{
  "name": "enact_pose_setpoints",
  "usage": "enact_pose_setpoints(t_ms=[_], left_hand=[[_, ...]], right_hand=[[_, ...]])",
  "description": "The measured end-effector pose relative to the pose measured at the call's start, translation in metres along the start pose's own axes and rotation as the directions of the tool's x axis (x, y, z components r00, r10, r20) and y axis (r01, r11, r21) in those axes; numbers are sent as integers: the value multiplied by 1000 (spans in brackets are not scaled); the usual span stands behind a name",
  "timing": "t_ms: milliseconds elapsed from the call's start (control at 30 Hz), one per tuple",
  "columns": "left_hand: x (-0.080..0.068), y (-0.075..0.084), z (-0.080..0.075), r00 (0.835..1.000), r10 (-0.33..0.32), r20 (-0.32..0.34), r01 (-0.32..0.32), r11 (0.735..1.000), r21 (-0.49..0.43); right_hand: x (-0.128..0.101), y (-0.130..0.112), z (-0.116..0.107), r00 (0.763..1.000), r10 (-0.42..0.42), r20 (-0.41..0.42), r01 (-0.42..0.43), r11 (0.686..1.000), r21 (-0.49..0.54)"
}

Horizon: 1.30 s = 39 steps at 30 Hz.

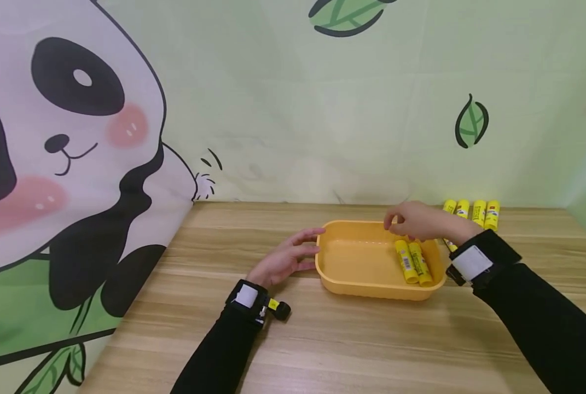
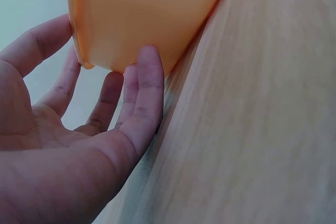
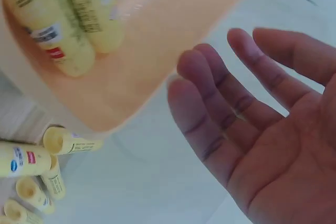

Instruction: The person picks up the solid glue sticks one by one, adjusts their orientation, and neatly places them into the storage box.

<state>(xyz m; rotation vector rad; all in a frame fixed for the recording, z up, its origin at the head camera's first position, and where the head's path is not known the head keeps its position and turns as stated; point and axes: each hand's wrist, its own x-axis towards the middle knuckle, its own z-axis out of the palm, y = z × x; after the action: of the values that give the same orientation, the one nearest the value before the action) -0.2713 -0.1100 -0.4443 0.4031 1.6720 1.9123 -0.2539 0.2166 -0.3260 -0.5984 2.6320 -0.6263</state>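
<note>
Shallow orange plastic tray [image 1: 357, 257] w/ rounded corners sits on the light wood-grain counter [image 1: 352, 339], roughly mid-counter, a bit right of centre. Two yellow glue sticks [image 1: 413, 262] w/ printed labels lie side by side inside it, against the right wall, touching each other.

Left hand [image 1: 288, 260] rests on the counter just left of the tray, palm turned toward it, fingers straight and spread, holding nothing. Left wrist view: fingertips [image 2: 149, 64] touch the tray's outer wall [image 2: 142, 14] near its base; thumb stands apart beside the rim.

Right hand [image 1: 418, 220] hovers over the tray's back right corner, above the two sticks. Right wrist view shows it empty: palm [image 3: 283, 140] open, fingers relaxed and only slightly bent, not touching the tray or sticks. Same view has the tray's two sticks [image 3: 63, 19] beyond the fingers.

More yellow glue sticks [image 1: 472, 212] lie in a row on the counter behind & right of the tray, near the back wall, well apart from the right hand; four show plainly in the head view, others partly hidden behind the hand and wrist. Right wrist view catches some of them [image 3: 37, 177] outside the tray's wall.

Both arms in black sleeves w/ wrist-strapped cameras. Backdrop: pale green sheet w/ cartoon panda [image 1: 61, 148] on the left and leaf prints [image 1: 471, 123].
</note>
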Motion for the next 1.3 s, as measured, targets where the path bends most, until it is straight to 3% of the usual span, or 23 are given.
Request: enact_pose_setpoints(t_ms=[200, 600, 867, 1300], left_hand=[[3, 0, -1, 1000, 3, -12, -3, 1000, 1], [1, 0, 2, 1000, -12, -10, 12, 1000, -1], [2, 7, -1, 1000, -16, -23, 16, 1000, 2], [-3, 14, -6, 999, -18, -36, 19, 1000, 19]], right_hand=[[-12, 11, -11, 991, -54, -125, 70, 989, 131], [-30, 41, -13, 950, -51, -307, 124, 967, 224], [-35, 46, -12, 928, -63, -368, 171, 948, 268], [-27, 56, -13, 916, 28, -400, 75, 968, 240]])
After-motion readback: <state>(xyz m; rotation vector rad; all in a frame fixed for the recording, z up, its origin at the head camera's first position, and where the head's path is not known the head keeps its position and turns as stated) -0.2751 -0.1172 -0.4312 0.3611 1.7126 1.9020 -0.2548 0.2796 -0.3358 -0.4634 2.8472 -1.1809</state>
